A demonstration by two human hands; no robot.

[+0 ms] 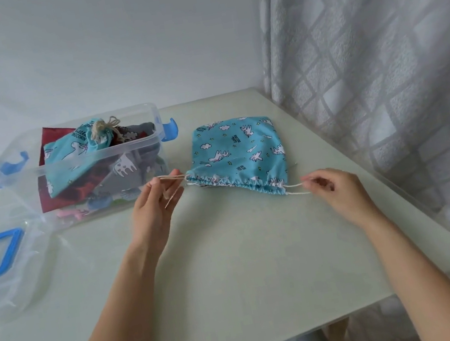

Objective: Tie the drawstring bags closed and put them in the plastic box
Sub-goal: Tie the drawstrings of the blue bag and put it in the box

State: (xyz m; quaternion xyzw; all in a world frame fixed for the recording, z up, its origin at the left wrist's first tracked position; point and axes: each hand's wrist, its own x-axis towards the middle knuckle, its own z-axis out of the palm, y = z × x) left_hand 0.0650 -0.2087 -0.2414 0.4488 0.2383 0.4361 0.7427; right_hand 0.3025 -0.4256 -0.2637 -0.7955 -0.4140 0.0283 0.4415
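A blue unicorn-print drawstring bag (240,153) lies flat on the pale table (232,258), its gathered mouth toward me. My left hand (153,203) pinches the cream cord (173,177) coming out of the bag's left end. My right hand (332,188) pinches the cord (295,188) at the bag's right end. The clear plastic box (10,176) with blue latches stands at the left rear. It holds a tied blue unicorn bag (75,153) on top of grey and red bags.
The box's clear lid (1,267) with a blue handle lies at the table's left edge. A patterned white curtain (377,55) hangs close along the table's right side. A white wall stands behind the table.
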